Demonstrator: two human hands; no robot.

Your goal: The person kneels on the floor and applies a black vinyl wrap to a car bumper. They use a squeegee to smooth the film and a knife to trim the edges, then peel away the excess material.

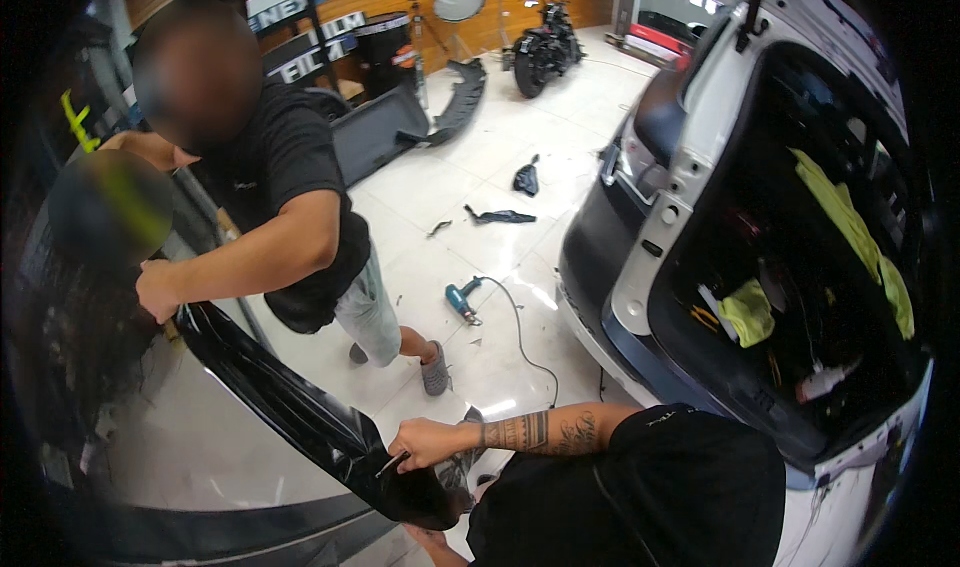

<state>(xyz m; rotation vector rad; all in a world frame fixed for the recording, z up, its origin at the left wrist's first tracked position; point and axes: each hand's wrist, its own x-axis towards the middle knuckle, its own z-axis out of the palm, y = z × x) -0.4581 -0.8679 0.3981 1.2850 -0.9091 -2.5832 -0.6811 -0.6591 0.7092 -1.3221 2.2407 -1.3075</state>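
My right hand (428,443), on a tattooed forearm, is closed at the near end of a long black panel (290,397) with a glossy, creased, film-like surface. From its fingers a thin metal tool (391,464) points down onto the panel; its exact kind is too small to make out. Below the panel's near end, at the lower edge, my left hand (428,539) shows only in part, its fingers hidden. At the panel's far end a co-worker (280,187) in a black T-shirt stands with one hand (158,289) close to it.
A teal heat gun (462,301) with a trailing cord lies on the white tiled floor, near black scraps (500,215). On the right is a car's open trunk (740,217) with green cloths (748,312). A motorcycle (548,47) and a loose bumper (380,132) stand farther back.
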